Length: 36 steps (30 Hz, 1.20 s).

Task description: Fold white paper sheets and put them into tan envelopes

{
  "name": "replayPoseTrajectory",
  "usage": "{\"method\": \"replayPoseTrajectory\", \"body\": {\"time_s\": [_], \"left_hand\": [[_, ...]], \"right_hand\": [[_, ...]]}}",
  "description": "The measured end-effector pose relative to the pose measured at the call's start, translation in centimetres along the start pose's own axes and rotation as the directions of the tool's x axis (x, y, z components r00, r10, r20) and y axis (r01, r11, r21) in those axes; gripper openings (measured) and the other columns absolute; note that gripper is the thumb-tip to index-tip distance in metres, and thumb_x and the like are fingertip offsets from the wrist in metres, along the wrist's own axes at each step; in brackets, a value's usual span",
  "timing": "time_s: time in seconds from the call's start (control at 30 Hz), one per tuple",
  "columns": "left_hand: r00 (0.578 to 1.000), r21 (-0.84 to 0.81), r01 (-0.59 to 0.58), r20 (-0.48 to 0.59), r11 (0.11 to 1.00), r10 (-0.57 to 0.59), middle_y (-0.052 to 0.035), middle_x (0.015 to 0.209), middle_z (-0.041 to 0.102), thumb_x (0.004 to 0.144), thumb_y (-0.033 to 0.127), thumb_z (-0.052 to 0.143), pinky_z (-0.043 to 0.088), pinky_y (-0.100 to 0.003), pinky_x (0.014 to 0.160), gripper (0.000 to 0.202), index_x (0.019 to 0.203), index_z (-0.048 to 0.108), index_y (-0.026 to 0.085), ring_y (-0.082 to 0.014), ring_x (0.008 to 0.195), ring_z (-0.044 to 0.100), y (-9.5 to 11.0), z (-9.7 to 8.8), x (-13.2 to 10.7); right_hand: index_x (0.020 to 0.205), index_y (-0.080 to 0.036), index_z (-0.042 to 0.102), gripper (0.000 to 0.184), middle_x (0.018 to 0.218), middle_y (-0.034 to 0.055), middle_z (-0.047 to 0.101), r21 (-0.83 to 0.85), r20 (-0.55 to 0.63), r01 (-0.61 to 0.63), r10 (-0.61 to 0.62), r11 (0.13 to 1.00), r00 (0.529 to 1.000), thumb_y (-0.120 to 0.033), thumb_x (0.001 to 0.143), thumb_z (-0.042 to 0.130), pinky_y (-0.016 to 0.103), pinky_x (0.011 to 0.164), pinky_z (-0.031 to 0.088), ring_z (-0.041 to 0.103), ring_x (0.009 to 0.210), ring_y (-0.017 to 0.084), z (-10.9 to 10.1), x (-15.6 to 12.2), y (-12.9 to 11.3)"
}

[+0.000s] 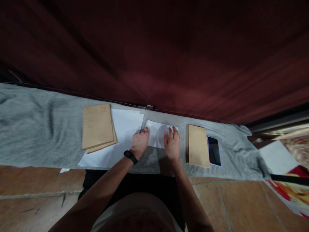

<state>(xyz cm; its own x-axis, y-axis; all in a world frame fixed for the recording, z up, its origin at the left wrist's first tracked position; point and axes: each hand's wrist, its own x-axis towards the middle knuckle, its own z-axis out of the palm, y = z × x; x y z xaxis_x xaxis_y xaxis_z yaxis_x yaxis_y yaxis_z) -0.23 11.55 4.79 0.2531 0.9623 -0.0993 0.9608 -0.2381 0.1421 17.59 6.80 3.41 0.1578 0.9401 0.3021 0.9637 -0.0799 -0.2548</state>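
Observation:
A folded white sheet of paper (158, 132) lies on the grey cloth in front of me. My left hand (140, 140), a dark band on its wrist, is closed with the fingers curled at the sheet's left edge. Its thumb side touches the paper there; what the fingers hold, if anything, is hidden. A thin dark sliver shows just above them, too small to name. My right hand (173, 141) rests on the sheet's right part with fingers spread, covering that corner. Larger white sheets (125, 124) lie left of my left hand, partly under brown envelopes (97, 127).
Another stack of brown envelopes (198, 146) lies right of my right hand, with a phone (214, 150) beside it. A grey cloth (36, 129) covers the narrow surface. A dark red curtain-like fabric (154, 58) hangs behind. Tiled floor (217, 199) shows below.

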Motion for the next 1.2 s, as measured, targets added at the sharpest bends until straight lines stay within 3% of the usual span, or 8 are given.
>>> {"method": "replayPoseTrajectory", "body": {"time_s": [0.07,0.17,0.57,1.2], "left_hand": [[1.0,0.005,-0.005,0.002,1.0,0.005,-0.0198,0.091,0.072,0.101,0.012,0.03,0.052,-0.037,0.076,0.045,0.143,0.045,0.004,-0.0298,0.092,0.072,0.0,-0.2,-0.1],[1.0,0.007,-0.006,0.003,1.0,0.006,-0.0197,0.091,0.072,0.101,0.013,0.032,0.053,-0.036,0.077,0.045,0.143,0.045,0.003,-0.0292,0.092,0.072,0.1,-0.3,-0.1],[0.999,0.05,-0.001,-0.047,0.999,0.004,-0.0196,0.088,0.072,0.1,0.011,0.033,0.054,-0.036,0.073,0.04,0.135,0.051,0.001,-0.0291,0.089,0.073,0.4,-0.5,-0.2],[0.998,0.056,0.016,-0.064,0.998,-0.012,-0.0211,0.09,0.071,0.099,0.008,0.033,0.052,-0.038,0.074,0.038,0.131,0.053,0.001,-0.0305,0.092,0.072,0.7,-1.2,-0.5]], "right_hand": [[0.15,-0.012,0.042,0.05,0.157,0.0201,0.039,0.018,0.035,0.062,-0.063,0.998,0.997,-0.034,0.105,0.037,0.049,0.113,0.034,0.033,0.144,0.03,0.8,-0.5,-0.7],[0.153,-0.013,0.04,0.052,0.161,0.0182,0.036,-0.006,0.078,0.062,-0.061,0.998,0.995,-0.037,0.106,0.034,0.051,0.117,0.029,0.028,0.149,0.03,1.7,-1.5,-1.3],[0.156,-0.017,0.039,0.053,0.162,0.0153,0.036,-0.02,0.009,0.061,-0.06,0.998,0.998,-0.037,0.107,0.035,0.054,0.12,0.024,0.032,0.149,0.03,2.9,-2.7,-1.0],[0.156,-0.017,0.037,0.053,0.162,0.0154,0.035,-0.025,0.019,0.058,-0.057,0.998,0.998,-0.038,0.107,0.036,0.056,0.121,0.025,0.031,0.15,0.032,3.1,-2.7,-0.9]]}}
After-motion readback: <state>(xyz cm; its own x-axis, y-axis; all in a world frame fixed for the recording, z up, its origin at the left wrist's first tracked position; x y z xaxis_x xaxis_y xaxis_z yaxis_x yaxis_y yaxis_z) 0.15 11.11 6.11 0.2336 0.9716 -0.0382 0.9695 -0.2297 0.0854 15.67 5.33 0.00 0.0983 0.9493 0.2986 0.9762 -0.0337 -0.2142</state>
